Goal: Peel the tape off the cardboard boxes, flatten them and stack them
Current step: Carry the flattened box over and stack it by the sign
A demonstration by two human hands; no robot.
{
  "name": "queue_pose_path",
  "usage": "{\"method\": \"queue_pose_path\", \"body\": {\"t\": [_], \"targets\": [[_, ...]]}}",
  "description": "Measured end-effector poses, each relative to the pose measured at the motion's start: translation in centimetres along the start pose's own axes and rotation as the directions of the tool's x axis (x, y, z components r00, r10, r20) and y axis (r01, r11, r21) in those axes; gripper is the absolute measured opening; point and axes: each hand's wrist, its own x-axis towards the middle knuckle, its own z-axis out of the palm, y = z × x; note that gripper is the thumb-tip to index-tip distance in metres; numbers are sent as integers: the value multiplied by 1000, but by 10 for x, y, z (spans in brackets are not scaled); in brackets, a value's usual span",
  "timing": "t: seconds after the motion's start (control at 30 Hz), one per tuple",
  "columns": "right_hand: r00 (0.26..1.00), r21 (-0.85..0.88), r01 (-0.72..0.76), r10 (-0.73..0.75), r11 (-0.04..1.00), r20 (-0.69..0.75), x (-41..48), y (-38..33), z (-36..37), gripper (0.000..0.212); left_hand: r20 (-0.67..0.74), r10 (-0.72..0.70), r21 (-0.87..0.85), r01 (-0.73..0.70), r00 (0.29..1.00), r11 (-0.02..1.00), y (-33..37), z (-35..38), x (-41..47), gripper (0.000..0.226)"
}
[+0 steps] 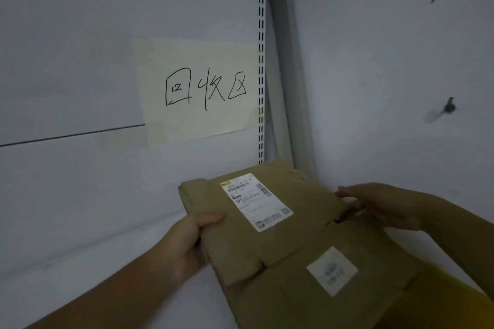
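As left hand grips, cardboard points toward wall.

The left hand and right hand are bare, forearms too (yellow garment beside them).

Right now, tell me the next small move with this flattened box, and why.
Probably slide the flattened cardboard box forward onto the white shelf below the handwritten sign. The left hand grips its left edge, the right hand lies flat along its right edge, and its far end points at the back panel.
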Motion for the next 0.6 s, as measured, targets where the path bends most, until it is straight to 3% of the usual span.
{"method": "queue_pose_path", "body": {"t": [0.07,0.17,0.27,0.43,0.5,0.53,0.6], "targets": [[996,-153,91,-88,984,26,28,-6,1,34,-71,4,29,-2,997,1000,-2,7,4,30],[964,-426,263,-258,866,71,62,-4,-3,25,-208,29,52,-19,978,998,-8,24,9,31],[930,-485,362,-341,796,136,88,3,-6,21,-369,89,112,-51,925,992,-11,33,11,27],[882,-561,453,-439,693,170,126,21,11,27,-656,286,300,-106,698,948,-20,36,6,59],[874,-575,454,-466,681,138,134,26,10,30,-644,455,565,-19,615,825,-28,50,1,64],[877,-575,446,-462,685,131,137,28,8,30,-575,536,707,46,618,706,-33,62,-2,59],[872,-615,442,-473,653,124,138,27,4,31,-373,529,880,110,762,463,-43,85,-2,52]]}}
